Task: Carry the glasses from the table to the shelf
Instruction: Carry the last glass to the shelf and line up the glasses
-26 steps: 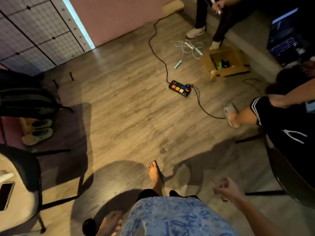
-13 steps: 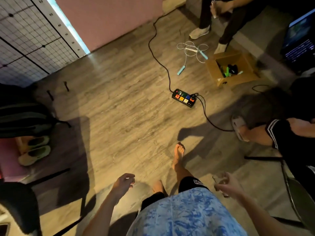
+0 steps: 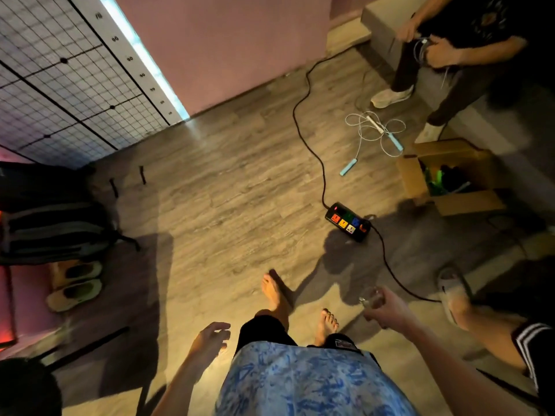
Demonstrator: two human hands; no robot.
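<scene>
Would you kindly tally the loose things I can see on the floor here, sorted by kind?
Power strip: 1
Cardboard box: 1
Skipping rope: 1
Pair of empty shoes: 1 pair, 2 shoes
Total: 5 things

Not on the floor: a glass in the grip of the right hand.

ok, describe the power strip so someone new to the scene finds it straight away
Start on the wooden floor, right of centre, and follow the black cable from the pink wall down to its end. The power strip is the black block there, the only thing with red, yellow, green and blue sockets.
</scene>
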